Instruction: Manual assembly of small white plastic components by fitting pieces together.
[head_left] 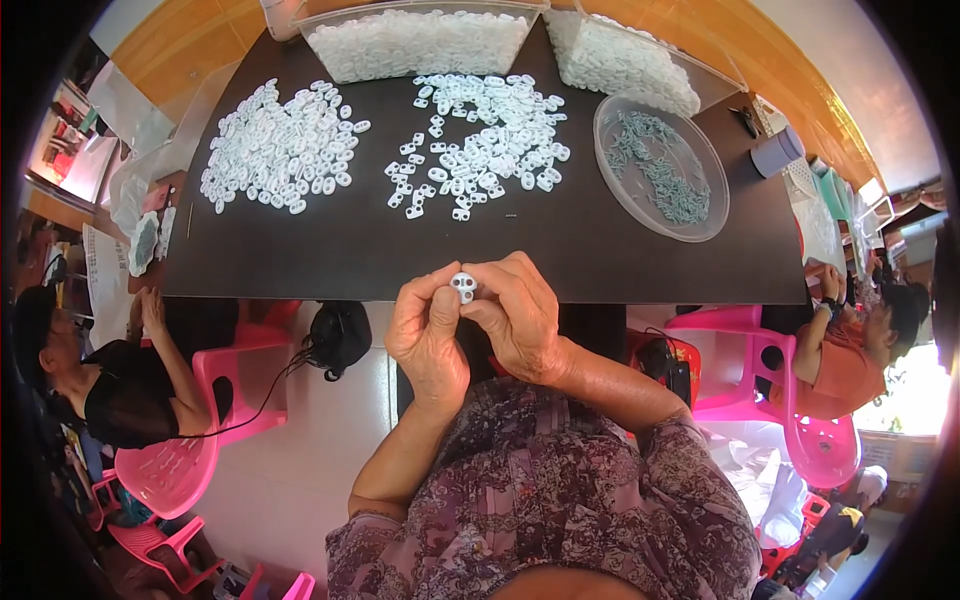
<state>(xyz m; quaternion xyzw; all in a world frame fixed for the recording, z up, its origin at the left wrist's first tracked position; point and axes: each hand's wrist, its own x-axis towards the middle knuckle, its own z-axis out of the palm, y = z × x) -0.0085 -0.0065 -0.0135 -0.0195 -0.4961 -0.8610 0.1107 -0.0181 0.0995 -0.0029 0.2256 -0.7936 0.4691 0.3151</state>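
- White plastic piece (463, 286), small with two holes, is pinched between the fingertips of the left hand (430, 335) and the right hand (520, 320), just over the near edge of the dark table (300, 255).
- Both hands' fingers are curled in and pressed on the piece from either side; whether anything else sits between them I cannot tell.
- Two loose heaps of the same white pieces lie on the table: the left heap (275, 145) and the middle heap (480, 140), well apart from the hands.
- A clear round bowl (612, 190) to the right holds small grey-green parts (660, 165), a thin layer only.
- Two clear bins (420, 40) at the far edge are full of white pieces.
- Judging by this, one piece is in hand and a great many lie in the heaps; which heap is finished work I cannot tell, so much looks left.
- Other people sit on pink chairs (240, 390) at either side.
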